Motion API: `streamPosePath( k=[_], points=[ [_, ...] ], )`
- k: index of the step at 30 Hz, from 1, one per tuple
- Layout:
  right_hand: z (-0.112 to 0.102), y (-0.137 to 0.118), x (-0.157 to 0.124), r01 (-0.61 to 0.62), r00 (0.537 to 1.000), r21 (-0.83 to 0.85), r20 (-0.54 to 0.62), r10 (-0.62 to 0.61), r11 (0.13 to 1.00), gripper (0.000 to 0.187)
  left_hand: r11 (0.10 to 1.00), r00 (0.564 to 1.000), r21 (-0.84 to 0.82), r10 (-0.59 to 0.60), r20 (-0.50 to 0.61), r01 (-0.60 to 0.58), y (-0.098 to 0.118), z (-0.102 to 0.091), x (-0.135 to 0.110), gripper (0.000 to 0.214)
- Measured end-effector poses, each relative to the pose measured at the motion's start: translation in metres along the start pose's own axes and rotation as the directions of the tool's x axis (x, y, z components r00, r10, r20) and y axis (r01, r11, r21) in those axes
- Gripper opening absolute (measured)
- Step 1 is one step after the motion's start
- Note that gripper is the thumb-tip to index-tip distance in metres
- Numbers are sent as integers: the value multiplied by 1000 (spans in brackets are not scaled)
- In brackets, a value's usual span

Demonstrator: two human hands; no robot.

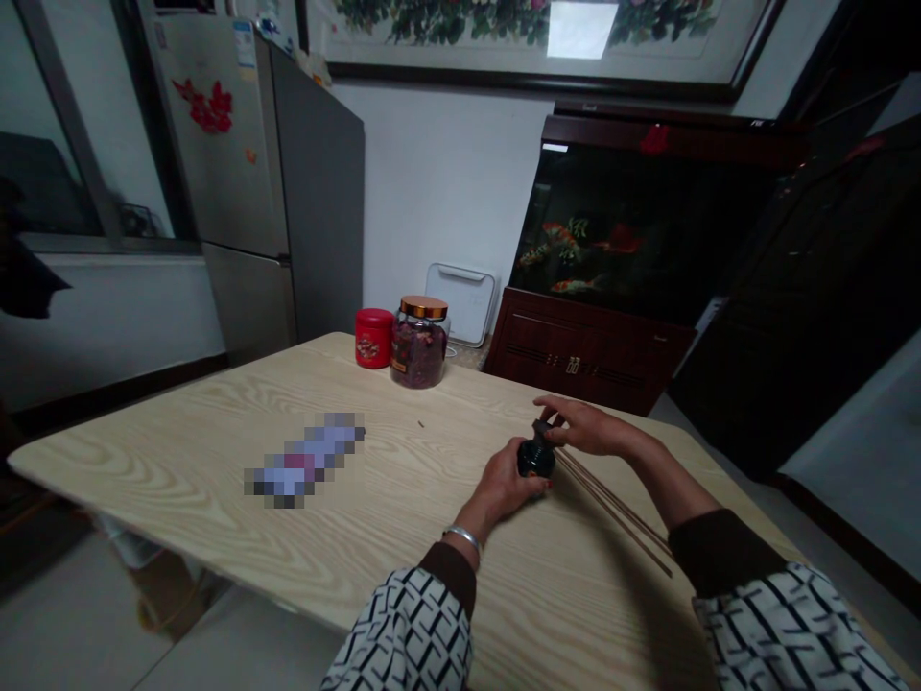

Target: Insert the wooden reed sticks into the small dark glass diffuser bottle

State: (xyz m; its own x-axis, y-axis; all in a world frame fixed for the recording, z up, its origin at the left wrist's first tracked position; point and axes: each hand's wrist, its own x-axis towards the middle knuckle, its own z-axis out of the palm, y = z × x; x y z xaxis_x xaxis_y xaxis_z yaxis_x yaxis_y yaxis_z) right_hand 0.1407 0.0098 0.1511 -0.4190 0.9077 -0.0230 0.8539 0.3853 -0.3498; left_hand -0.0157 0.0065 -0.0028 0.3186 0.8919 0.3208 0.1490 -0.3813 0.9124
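My left hand is wrapped round the side of a small, dark, glossy round bottle on the table's right half. My right hand comes over from the right, its fingers closed on the black top piece of that bottle. Whether the top is loose or joined to the bottle I cannot tell. Several thin brown sticks lie on the table beside the bottle, passing beneath my right forearm. Part of the bottle is hidden by my fingers.
A red canister and a copper-lidded jar of dark red dried contents stand at the back edge of the pale wooden table. A blurred-out bluish object lies at left. A fish tank and a fridge stand beyond.
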Motion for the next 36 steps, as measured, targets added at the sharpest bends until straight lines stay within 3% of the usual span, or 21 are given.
streamPosePath(
  k=[5, 8, 12, 16, 18, 21, 23, 26, 29, 31, 33, 36],
  points=[
    [2, 14, 0, 61, 998, 162, 1, -62, 985, 39, 1000, 1000, -14, -6, -6, 6, 2, 0, 0, 60],
    [2, 16, -3, 78, 996, 206, 17, -83, 975, 45, 1000, 1000, -21, -7, -5, 7, 3, 0, 0, 59],
    [0, 7, -6, 72, 997, -4, 5, -72, 997, 58, 999, 1000, -32, -23, 5, 23, 4, -1, 0, 59],
    [-1, -13, -3, 66, 997, -263, 46, -55, 963, 46, 999, 1000, -26, -23, 11, 23, 7, -1, 0, 57],
    [1, -21, 0, -5, 1000, -373, 22, 14, 928, 46, 999, 1000, -30, -21, 11, 22, 7, -1, -1, 58],
    [8, -27, 3, -187, 982, -475, -74, 173, 860, 67, 998, 999, -46, -31, 19, 31, 7, 0, 0, 60],
    [11, -26, 3, -260, 966, -463, -125, 228, 847, 80, 998, 999, -54, -24, 27, 26, 7, 0, 0, 62],
    [7, -16, -2, -248, 965, -297, -160, 209, 922, 81, 999, 1000, -32, -11, 20, 12, 7, 0, 1, 64],
    [-1, -2, -9, -98, 994, -28, -50, 96, 995, 71, 1000, 1000, -3, -15, 9, 15, 6, -1, 0, 63],
    [-4, 3, -12, 25, 999, 55, 42, -28, 998, 72, 1000, 1000, -5, -17, 3, 17, 5, -1, 0, 62],
    [-5, 1, -13, 55, 997, -14, 61, -54, 998, 74, 1000, 1000, -14, -17, 2, 17, 4, -1, 0, 63],
    [-3, -10, -13, -123, 992, -288, -56, 112, 950, 78, 999, 1000, -36, -7, 11, 7, 3, -1, 1, 65]
  ],
)
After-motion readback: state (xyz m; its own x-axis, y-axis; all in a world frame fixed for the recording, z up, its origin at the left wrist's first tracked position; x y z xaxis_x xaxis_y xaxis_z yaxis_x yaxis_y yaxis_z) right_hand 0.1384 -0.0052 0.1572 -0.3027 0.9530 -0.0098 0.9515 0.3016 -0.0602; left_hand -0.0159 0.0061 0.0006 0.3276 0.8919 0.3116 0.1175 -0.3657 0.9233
